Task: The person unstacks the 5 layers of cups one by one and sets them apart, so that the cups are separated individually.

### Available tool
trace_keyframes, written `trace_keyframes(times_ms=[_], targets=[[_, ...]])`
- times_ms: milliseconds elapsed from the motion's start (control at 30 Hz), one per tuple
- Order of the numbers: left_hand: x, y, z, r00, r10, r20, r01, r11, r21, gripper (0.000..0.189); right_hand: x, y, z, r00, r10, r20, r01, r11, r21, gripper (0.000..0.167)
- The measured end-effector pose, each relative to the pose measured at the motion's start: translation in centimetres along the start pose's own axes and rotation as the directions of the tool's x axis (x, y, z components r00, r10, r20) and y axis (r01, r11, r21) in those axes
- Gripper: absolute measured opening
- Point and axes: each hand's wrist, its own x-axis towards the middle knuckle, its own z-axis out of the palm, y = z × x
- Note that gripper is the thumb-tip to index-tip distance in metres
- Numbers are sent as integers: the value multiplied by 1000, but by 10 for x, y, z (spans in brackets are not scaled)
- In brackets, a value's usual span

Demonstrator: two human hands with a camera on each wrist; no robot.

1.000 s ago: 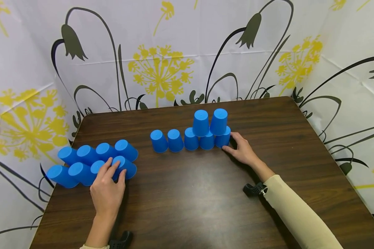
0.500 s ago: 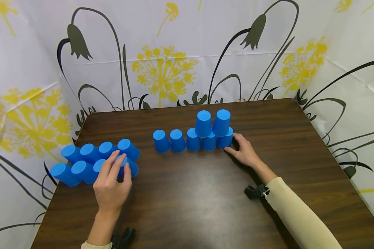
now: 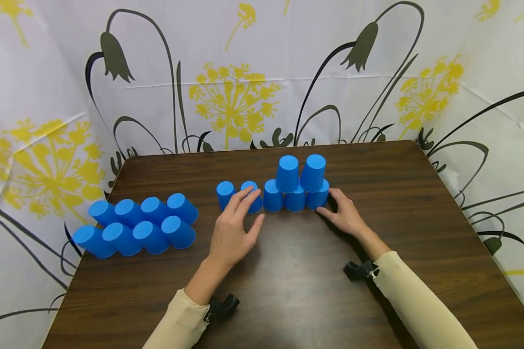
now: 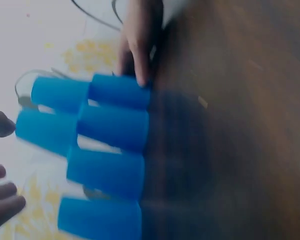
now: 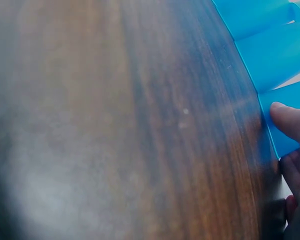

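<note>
Blue plastic cups stand upside down in a row toward the back of the table, with two upper cups [image 3: 287, 173] resting across the three at its right end. My right hand [image 3: 346, 214] holds the rightmost bottom cup [image 3: 318, 198], thumb [image 5: 288, 119] on its near side and fingers on its far side. In front of the row's left part hovers my left hand [image 3: 232, 236], fingers spread, nothing between them. It partly hides the second cup from the left [image 3: 255, 206]. The left wrist view shows its thumb [image 4: 0, 124] and fingertips apart.
Several more upside-down blue cups [image 3: 151, 236] stand in two rows on the left of the dark wooden table [image 3: 288, 291]. A flower-patterned cloth [image 3: 244, 58] hangs behind the table and at its sides.
My left hand has come away from the cups on the left and moved right, without a cup, to the front of the back row. My right hand stays at the same cup.
</note>
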Motion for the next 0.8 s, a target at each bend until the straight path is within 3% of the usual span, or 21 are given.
trace_keyframes(times_ms=[167, 333, 567, 800], targets=[[30, 13, 17, 996, -49, 79, 50, 999, -7, 71, 4, -3, 1, 1000, -19, 1, 19, 1000, 1, 63], [52, 15, 38, 986, -117, 123, 121, 992, -20, 79, 1, -3, 1, 1000, -15, -5, 15, 1000, 1, 64], [64, 10, 57, 979, -181, 88, 190, 977, -100, 69, -4, -4, 2, 1000, -7, -3, 7, 1000, -3, 64], [67, 6, 63, 987, -159, -13, 156, 979, -129, 55, -4, -4, 2, 1000, -8, -3, 8, 1000, -4, 64]])
